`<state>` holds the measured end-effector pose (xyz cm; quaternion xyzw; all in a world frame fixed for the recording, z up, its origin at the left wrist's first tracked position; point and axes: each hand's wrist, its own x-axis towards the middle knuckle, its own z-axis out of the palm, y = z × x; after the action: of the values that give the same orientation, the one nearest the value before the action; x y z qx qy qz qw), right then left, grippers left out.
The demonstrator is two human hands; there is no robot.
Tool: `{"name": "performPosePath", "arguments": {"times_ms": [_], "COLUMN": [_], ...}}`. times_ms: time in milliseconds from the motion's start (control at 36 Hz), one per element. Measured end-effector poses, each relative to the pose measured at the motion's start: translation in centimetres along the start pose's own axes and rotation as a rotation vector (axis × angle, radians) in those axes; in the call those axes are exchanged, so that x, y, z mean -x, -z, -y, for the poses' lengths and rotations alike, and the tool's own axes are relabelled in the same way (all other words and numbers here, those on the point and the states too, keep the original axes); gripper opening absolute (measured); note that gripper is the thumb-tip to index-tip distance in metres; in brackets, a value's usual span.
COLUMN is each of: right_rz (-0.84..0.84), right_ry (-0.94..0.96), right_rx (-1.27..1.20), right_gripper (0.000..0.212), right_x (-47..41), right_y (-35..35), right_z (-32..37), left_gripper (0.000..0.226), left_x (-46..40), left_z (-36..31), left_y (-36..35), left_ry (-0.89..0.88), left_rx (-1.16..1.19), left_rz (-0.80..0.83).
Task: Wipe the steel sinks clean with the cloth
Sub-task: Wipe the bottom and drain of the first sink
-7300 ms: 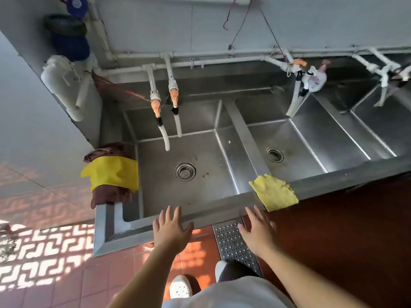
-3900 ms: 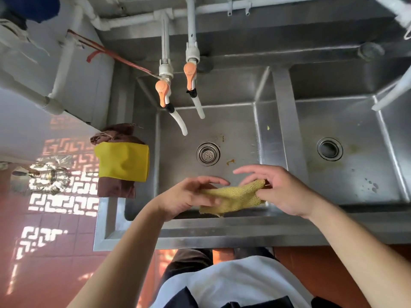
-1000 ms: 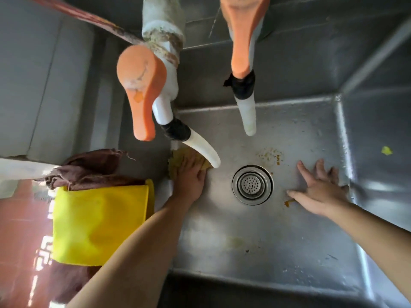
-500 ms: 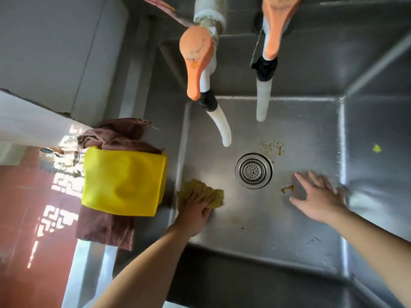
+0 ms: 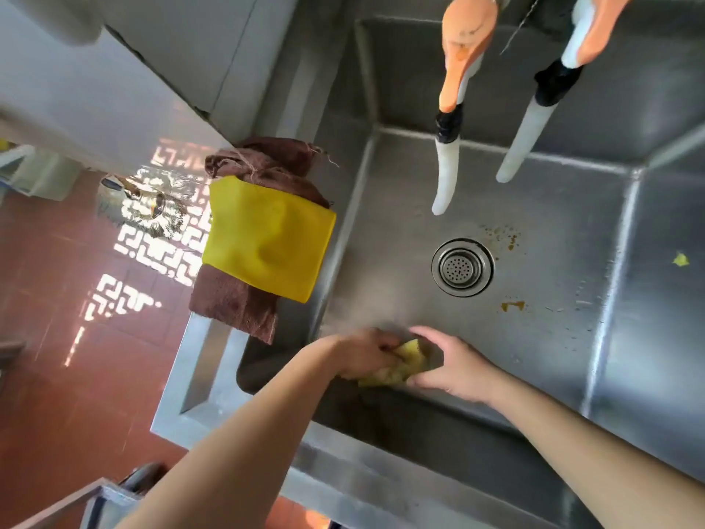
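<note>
The steel sink (image 5: 553, 208) fills the right of the head view, with a round drain (image 5: 462, 267) in its floor. A crumpled yellow cloth (image 5: 400, 366) lies at the near left corner of the basin floor. My left hand (image 5: 362, 357) grips the cloth from the left. My right hand (image 5: 454, 362) curls round it from the right. Both hands meet on the cloth, which is mostly hidden between them. Brown stains (image 5: 512, 306) and specks (image 5: 503, 235) mark the floor right of the drain.
Two orange-handled taps with white spouts (image 5: 446, 177) (image 5: 522, 143) hang over the basin's back. A yellow cloth (image 5: 267, 242) over a brown towel (image 5: 236, 307) drapes on the sink's left rim. A yellow scrap (image 5: 680, 259) sticks to the right wall. Red tiled floor lies left.
My left hand dragged the cloth toward the near left corner of the basin. My right hand left the floor beside the drain and came over to take hold of the cloth.
</note>
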<state>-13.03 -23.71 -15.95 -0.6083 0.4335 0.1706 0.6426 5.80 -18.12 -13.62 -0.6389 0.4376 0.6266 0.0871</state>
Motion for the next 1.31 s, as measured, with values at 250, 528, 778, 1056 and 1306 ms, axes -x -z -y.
{"name": "performPosePath", "arguments": {"times_ms": [250, 528, 778, 1056, 1306], "right_rz": [0.125, 0.151, -0.435, -0.220, 0.090], "right_ry": [0.011, -0.071, -0.123, 0.094, 0.132], "right_rx": [-0.534, -0.387, 0.511, 0.905, 0.889], "right_gripper": [0.043, 0.020, 0.020, 0.036, 0.037], "right_x": [2.4, 0.6, -7.2, -12.5, -13.0], "right_y": [1.6, 0.0, -0.8, -9.0, -13.3], "right_z": [2.7, 5.5, 7.5, 7.2, 5.1], "left_gripper": [0.029, 0.010, 0.038, 0.070, 0.072], "left_x": [6.1, 9.7, 17.2, 14.6, 13.6], "left_z": [-0.6, 0.5, 5.4, 8.1, 8.5], "left_y": [-1.2, -2.9, -5.9, -6.7, -7.3], "left_ry": [-0.151, 0.034, -0.022, 0.604, 0.646], "left_rx": [0.942, 0.077, 0.079, 0.382, 0.291], "left_rz": [-0.220, -0.769, -1.349, -1.395, -1.437]}}
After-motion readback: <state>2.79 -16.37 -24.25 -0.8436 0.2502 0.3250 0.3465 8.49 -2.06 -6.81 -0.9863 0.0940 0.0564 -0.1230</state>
